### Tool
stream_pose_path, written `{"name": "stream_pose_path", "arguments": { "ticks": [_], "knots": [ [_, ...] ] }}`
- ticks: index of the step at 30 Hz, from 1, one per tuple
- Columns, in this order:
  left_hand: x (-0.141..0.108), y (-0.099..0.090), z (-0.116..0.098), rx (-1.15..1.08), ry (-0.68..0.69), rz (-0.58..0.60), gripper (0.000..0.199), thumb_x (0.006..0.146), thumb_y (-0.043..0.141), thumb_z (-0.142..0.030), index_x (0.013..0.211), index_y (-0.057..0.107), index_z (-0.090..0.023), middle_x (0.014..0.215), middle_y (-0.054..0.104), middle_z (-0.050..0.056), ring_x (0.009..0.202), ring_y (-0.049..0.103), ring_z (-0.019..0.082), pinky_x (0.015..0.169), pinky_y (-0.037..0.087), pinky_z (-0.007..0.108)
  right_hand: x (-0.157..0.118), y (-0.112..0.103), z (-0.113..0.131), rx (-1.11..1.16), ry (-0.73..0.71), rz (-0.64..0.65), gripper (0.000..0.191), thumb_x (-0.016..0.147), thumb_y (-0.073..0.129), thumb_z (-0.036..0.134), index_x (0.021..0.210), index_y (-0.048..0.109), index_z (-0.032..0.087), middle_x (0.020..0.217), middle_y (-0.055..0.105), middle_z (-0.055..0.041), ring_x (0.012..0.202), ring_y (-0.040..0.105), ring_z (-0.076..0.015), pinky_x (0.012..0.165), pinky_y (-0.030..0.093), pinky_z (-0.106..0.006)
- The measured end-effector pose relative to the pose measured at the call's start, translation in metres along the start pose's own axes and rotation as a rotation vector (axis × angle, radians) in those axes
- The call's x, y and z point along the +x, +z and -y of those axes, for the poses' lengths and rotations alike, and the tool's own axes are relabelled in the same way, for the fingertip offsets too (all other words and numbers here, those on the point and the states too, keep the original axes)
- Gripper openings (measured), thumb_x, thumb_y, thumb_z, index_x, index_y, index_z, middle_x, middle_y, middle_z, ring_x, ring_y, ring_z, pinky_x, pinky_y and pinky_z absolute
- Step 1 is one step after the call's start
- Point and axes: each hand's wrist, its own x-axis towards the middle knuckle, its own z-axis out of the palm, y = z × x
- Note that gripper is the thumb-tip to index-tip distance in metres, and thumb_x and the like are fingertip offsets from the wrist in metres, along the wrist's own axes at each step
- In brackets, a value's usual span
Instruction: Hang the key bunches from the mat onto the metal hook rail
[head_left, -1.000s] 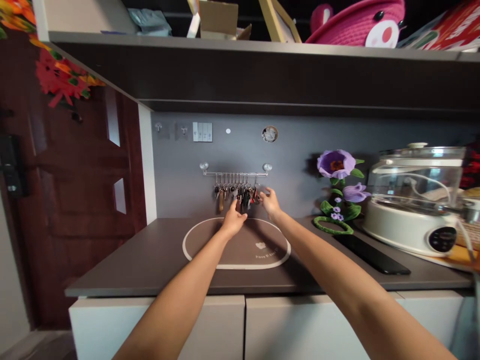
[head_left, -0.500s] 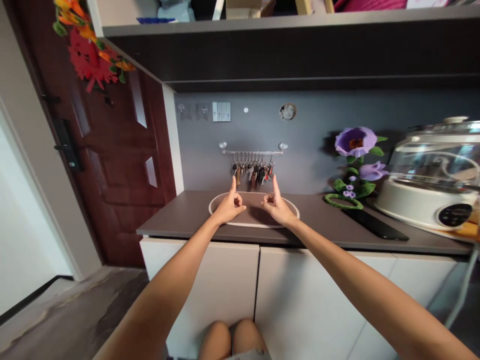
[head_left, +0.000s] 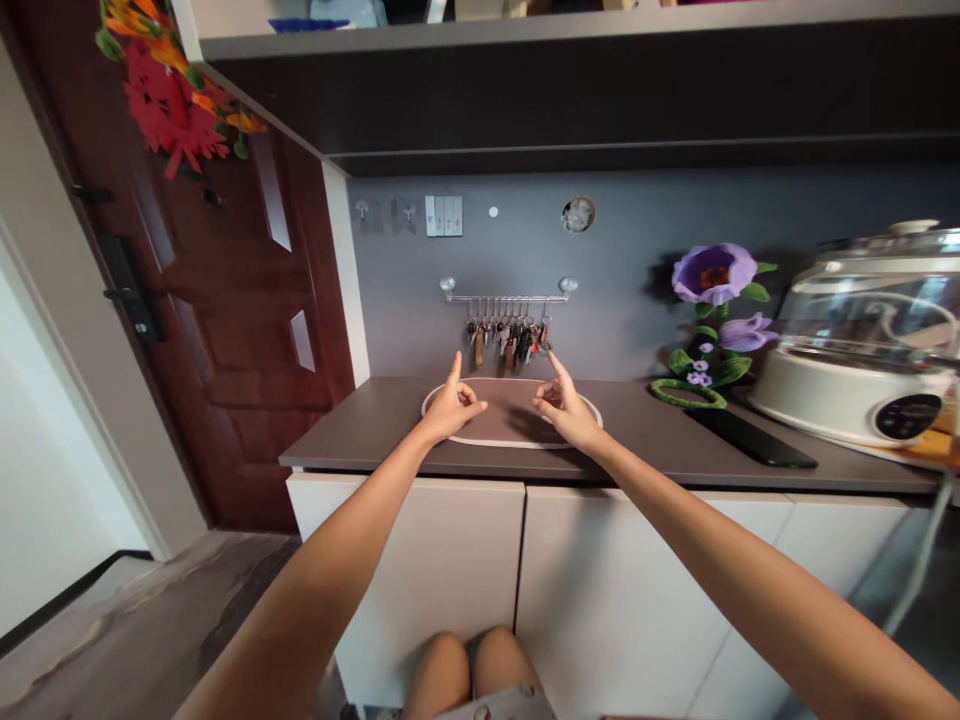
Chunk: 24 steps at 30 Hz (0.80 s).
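Both hands are raised over an oval brown mat (head_left: 510,410) with a pale rim on the counter. My left hand (head_left: 451,405) is above the mat's left end, its index finger pointing up, thumb stretched inward and other fingers curled; it holds nothing. Over the right end is my right hand (head_left: 564,405), posed alike with its index finger extended and nothing held. Beyond the fingertips, several keys (head_left: 510,340) hang from a clear rail (head_left: 506,299) on the grey wall.
On the right stand a purple flower ornament (head_left: 714,275), a black phone (head_left: 754,438) and a white appliance with a clear lid (head_left: 847,390). A shelf (head_left: 525,100) overhangs the counter (head_left: 360,425). A dark red door (head_left: 240,330) is at left.
My hands have moved slightly apart, the left one leftward and the right one rightward. The view has shifted a little, so the shelf and counter sit higher in the picture.
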Motion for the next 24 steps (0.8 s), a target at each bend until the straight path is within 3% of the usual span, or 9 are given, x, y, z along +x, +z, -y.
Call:
{"name": "stream_pose_path", "arguments": {
  "ticks": [3, 6, 9, 12, 15, 19, 21, 24],
  "knots": [
    [0.024, -0.007, 0.008, 0.027, -0.107, -0.113, 0.088, 0.068, 0.061, -0.033, 0.137, 0.008, -0.018, 0.093, 0.057, 0.005, 0.081, 0.053, 0.011, 0.077, 0.04, 0.024, 0.025, -0.015, -0.005, -0.053, 0.062, -0.092, 0.065, 0.067, 0.061, 0.032, 0.127, 0.037, 0.027, 0.101, 0.057, -0.0034, 0.086, 0.053, -0.0153, 0.083, 0.041, -0.034],
    [0.057, -0.013, 0.016, 0.033, -0.202, -0.176, 0.084, 0.065, 0.064, -0.037, 0.134, 0.022, -0.016, 0.118, 0.049, 0.013, 0.105, 0.048, 0.018, 0.085, 0.037, 0.027, 0.059, -0.031, -0.01, -0.058, 0.144, -0.173, 0.058, 0.063, 0.065, 0.038, 0.116, 0.048, 0.022, 0.111, 0.055, -0.0075, 0.101, 0.05, -0.0198, 0.09, 0.036, -0.034],
    [0.096, -0.018, 0.024, 0.008, -0.247, -0.205, 0.082, 0.06, 0.068, -0.04, 0.13, 0.031, -0.018, 0.131, 0.039, 0.014, 0.119, 0.037, 0.023, 0.09, 0.034, 0.029, 0.094, -0.045, -0.017, -0.042, 0.24, -0.243, 0.054, 0.061, 0.066, 0.045, 0.107, 0.053, 0.02, 0.116, 0.053, -0.0099, 0.106, 0.048, -0.0226, 0.09, 0.036, -0.035],
    [0.134, -0.019, 0.031, -0.05, -0.248, -0.22, 0.076, 0.057, 0.07, -0.041, 0.123, 0.04, -0.017, 0.134, 0.035, 0.014, 0.122, 0.035, 0.024, 0.092, 0.032, 0.029, 0.127, -0.054, -0.028, -0.023, 0.262, -0.277, 0.046, 0.061, 0.063, 0.05, 0.096, 0.058, 0.02, 0.109, 0.058, -0.0093, 0.101, 0.05, -0.0234, 0.085, 0.038, -0.036],
    [0.166, -0.016, 0.037, -0.15, -0.251, -0.249, 0.067, 0.056, 0.071, -0.041, 0.113, 0.047, -0.016, 0.128, 0.043, 0.014, 0.116, 0.042, 0.022, 0.089, 0.034, 0.028, 0.153, -0.058, -0.043, 0.03, 0.237, -0.217, 0.041, 0.065, 0.056, 0.056, 0.086, 0.06, 0.021, 0.096, 0.063, -0.0079, 0.09, 0.054, -0.0213, 0.078, 0.04, -0.033],
    [0.191, -0.01, 0.04, -0.386, -0.262, -0.182, 0.046, 0.057, 0.071, -0.04, 0.092, 0.056, -0.014, 0.098, 0.062, 0.009, 0.088, 0.057, 0.015, 0.075, 0.041, 0.024, 0.174, -0.054, -0.063, 0.087, 0.331, -0.181, 0.051, 0.067, 0.044, 0.066, 0.094, 0.055, 0.024, 0.092, 0.063, -0.0051, 0.076, 0.055, -0.0173, 0.072, 0.041, -0.033],
    [0.198, -0.005, 0.041, -0.525, -0.284, -0.125, 0.039, 0.057, 0.071, -0.039, 0.083, 0.057, -0.014, 0.083, 0.064, 0.006, 0.071, 0.058, 0.012, 0.067, 0.042, 0.022, 0.18, -0.049, -0.072, 0.129, 0.388, -0.161, 0.055, 0.068, 0.038, 0.069, 0.101, 0.05, 0.028, 0.09, 0.062, -0.0029, 0.072, 0.055, -0.0163, 0.072, 0.042, -0.034],
    [0.205, 0.005, 0.043, -0.681, -0.329, -0.137, 0.039, 0.058, 0.07, -0.043, 0.082, 0.056, -0.016, 0.074, 0.063, 0.002, 0.058, 0.056, 0.01, 0.059, 0.042, 0.022, 0.183, -0.036, -0.083, 0.242, 0.408, -0.161, 0.053, 0.071, 0.03, 0.069, 0.103, 0.045, 0.031, 0.089, 0.06, -0.0015, 0.069, 0.056, -0.0153, 0.071, 0.042, -0.035]
  ]
}}
